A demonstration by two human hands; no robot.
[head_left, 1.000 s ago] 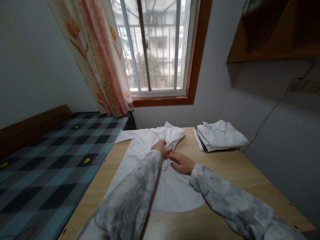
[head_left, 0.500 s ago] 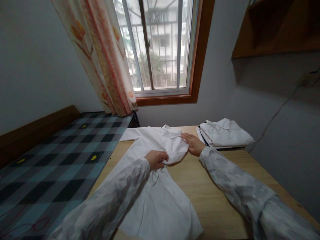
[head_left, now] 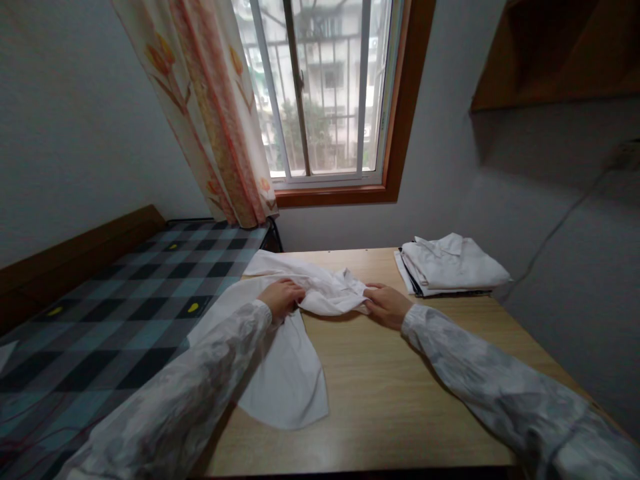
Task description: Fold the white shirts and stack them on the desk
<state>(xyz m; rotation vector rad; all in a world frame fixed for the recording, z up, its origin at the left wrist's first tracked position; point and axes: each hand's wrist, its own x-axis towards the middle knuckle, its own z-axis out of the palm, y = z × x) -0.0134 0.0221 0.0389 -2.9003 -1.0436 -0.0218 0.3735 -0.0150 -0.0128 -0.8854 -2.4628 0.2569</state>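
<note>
A white shirt [head_left: 287, 380] lies bunched on the wooden table [head_left: 400, 400], its lower part spread toward the near edge and its left side reaching over the table's left edge. My left hand [head_left: 283, 298] is closed on the cloth at the shirt's middle; the fingertips are partly hidden in the fabric. At the collar end, my right hand [head_left: 386, 305] pinches the shirt between thumb and fingers. The cloth runs in loose folds between both hands.
A stack of folded white clothes [head_left: 453, 263] sits at the table's back right. Along the left stands a bed with a checked cover [head_left: 150, 320]. Behind are a window [head_left: 325, 100] and a flowered curtain [head_left: 210, 133]. A wooden shelf [head_left: 555, 60] hangs upper right.
My left hand has moved left with the cloth, and my right hand has come slightly nearer and closed on the collar end. The shirt has shifted left and bunched up.
</note>
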